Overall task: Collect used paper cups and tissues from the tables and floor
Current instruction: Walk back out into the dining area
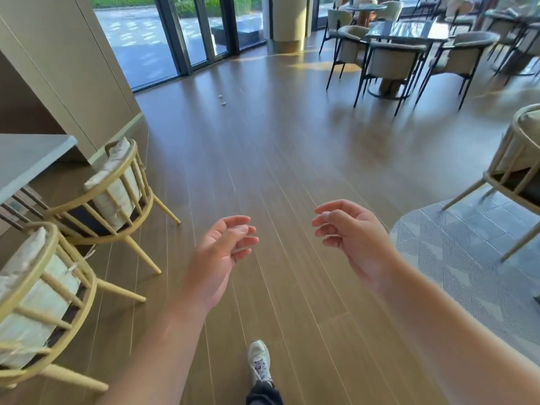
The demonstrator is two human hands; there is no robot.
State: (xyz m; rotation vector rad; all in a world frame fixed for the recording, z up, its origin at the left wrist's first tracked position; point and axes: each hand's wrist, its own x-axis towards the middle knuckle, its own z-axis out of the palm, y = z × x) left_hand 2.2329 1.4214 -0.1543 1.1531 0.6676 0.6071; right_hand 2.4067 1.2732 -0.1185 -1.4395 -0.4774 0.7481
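Two small white crumpled scraps (221, 100) lie on the wooden floor far ahead, near the glass doors; they look like tissues, too small to tell for sure. My left hand (223, 252) and my right hand (349, 235) hang in front of me at waist height, palms facing each other, fingers loosely curled, holding nothing. Both are far from the scraps. No paper cup is visible.
Two gold-framed chairs (117, 194) with pale cushions stand at a grey table (26, 159) on my left. Another gold chair (520, 165) stands on a patterned carpet (467, 258) at right. Dark tables and chairs (391, 57) fill the far right. My shoe (258, 361) is on the floor.
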